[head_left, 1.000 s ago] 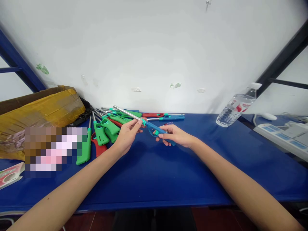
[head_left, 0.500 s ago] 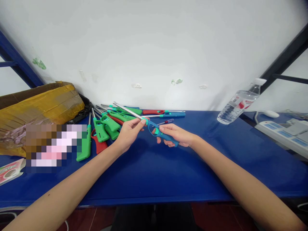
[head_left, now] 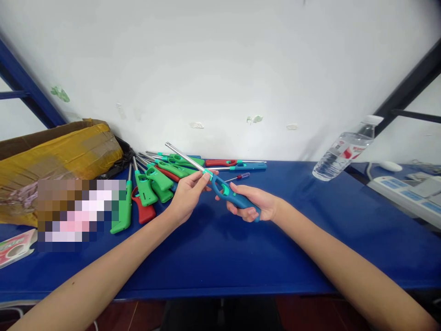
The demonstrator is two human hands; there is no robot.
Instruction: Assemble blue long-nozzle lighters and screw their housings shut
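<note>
Both hands hold one blue long-necked lighter (head_left: pixel 237 198) above the blue table, its metal tube slanting up and to the left. My left hand (head_left: pixel 188 195) pinches the teal collar where the tube meets the body. Wrapped round the handle is my right hand (head_left: pixel 255 202), the thumb lying along the top near the teal trigger. Behind my left hand lies a heap of green lighters (head_left: pixel 146 188) and red ones, such as the red lighter (head_left: pixel 146 211). A small screwdriver (head_left: pixel 243 176) with a purple handle rests just beyond the held lighter.
A cardboard box (head_left: pixel 69 151) wrapped in yellow tape stands at the left, with a blurred patch in front of it. A water bottle (head_left: pixel 346 149) is at the right, near a white power strip (head_left: pixel 403 197). The white wall (head_left: pixel 220 69) rises behind the blue table (head_left: pixel 213 257).
My right thumb has lifted back from the trigger area, uncovering more of the lighter's body. The handle end has dropped slightly. My left hand keeps its pinch on the collar.
</note>
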